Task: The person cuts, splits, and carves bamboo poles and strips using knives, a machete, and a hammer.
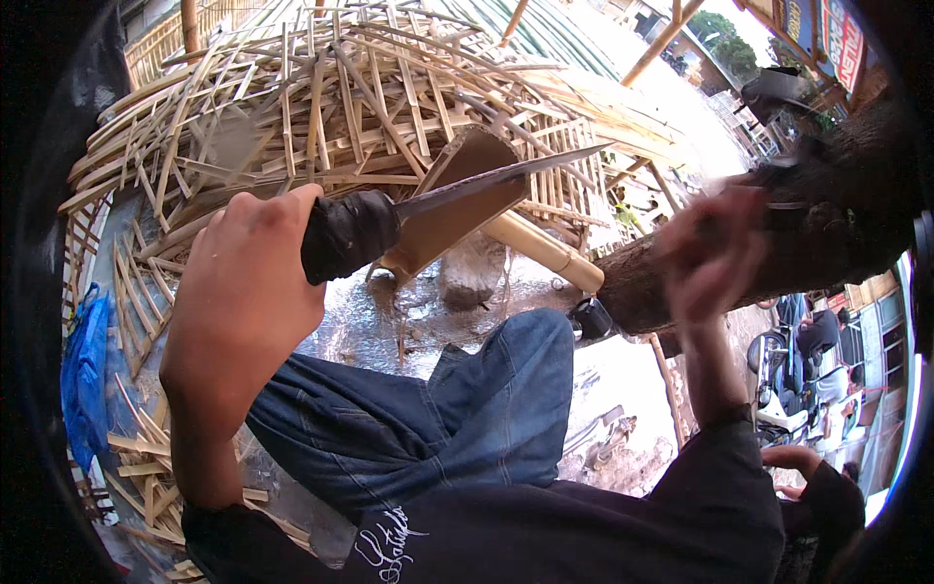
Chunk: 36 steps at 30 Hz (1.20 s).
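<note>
Knife (467, 187) up in front of the body, black-wrapped handle gripped in the closed left hand (255, 263), blade pointing right. Right hand (713, 251) raised, blurred by motion; cannot tell whether it grips anything. Below, crossed legs in blue jeans (467, 419). Beyond the knees, stone (474, 274); bamboo tube (550, 251) just right of it. Brown slab (438, 238) stands tilted behind the blade. Thick trunk (846, 243) at right. Farther off, big loose heap of bamboo strips (321, 112); parked motorbike (775, 389) well to the right.
</note>
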Available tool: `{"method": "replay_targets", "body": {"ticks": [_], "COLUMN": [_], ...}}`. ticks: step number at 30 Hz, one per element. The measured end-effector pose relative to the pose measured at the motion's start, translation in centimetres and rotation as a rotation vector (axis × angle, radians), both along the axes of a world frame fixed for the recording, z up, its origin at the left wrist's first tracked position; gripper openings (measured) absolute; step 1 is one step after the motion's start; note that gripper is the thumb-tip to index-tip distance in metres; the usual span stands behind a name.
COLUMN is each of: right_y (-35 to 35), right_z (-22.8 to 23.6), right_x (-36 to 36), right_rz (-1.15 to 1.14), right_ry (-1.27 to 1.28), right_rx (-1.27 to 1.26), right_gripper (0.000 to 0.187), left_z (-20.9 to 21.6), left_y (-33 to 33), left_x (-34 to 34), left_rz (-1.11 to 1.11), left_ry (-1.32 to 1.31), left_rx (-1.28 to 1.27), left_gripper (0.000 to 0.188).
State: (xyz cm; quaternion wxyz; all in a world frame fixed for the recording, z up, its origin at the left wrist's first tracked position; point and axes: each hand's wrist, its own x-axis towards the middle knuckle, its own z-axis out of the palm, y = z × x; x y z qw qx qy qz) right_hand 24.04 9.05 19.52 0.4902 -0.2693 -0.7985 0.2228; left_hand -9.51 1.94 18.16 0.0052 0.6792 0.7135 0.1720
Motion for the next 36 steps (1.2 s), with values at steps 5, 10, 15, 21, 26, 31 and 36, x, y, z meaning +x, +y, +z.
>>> {"method": "replay_targets", "body": {"ticks": [5, 10, 15, 21, 26, 31, 36], "right_y": [-1.3, 0.1, -1.8, -1.4, -2.2, 1.4, -2.0], "right_z": [-0.4, -1.2, 0.7, -3.1, 0.4, -3.4, 1.7], "right_x": [-1.6, 0.2, -1.1, 0.5, -0.7, 3.3, 0.9], "right_rz": [-0.261, 0.015, -0.227, 0.294, -0.198, -0.283, 0.214], "right_ry": [-0.230, 0.265, -0.130, 0.751, 0.045, -0.630, 0.386], "right_rx": [-0.301, -0.147, -0.603, -0.586, -0.331, 0.620, -0.357], "right_gripper": [0.033, 0.032, 0.023, 0.021, 0.032, 0.036, 0.030], "left_z": [-1.0, -0.5, 0.1, -1.0, -1.6, -0.2, -1.1], "left_y": [0.8, 0.2, 1.1, 0.3, 0.2, 0.6, 0.4], "left_x": [-0.5, -0.4, 0.4, 0.0, -0.3, 0.5, 0.0], "left_rz": [0.029, -0.010, 0.007, -0.031, -0.043, -0.025, -0.023], "left_ry": [0.004, 0.009, -0.012, 0.014, 0.051, 0.046, 0.050], "left_rx": [-0.050, 0.044, -0.201, -0.001, -0.008, -0.019, -0.032], "left_gripper": [0.055, 0.051, 0.052, 0.051, 0.048, 0.048, 0.059]}}
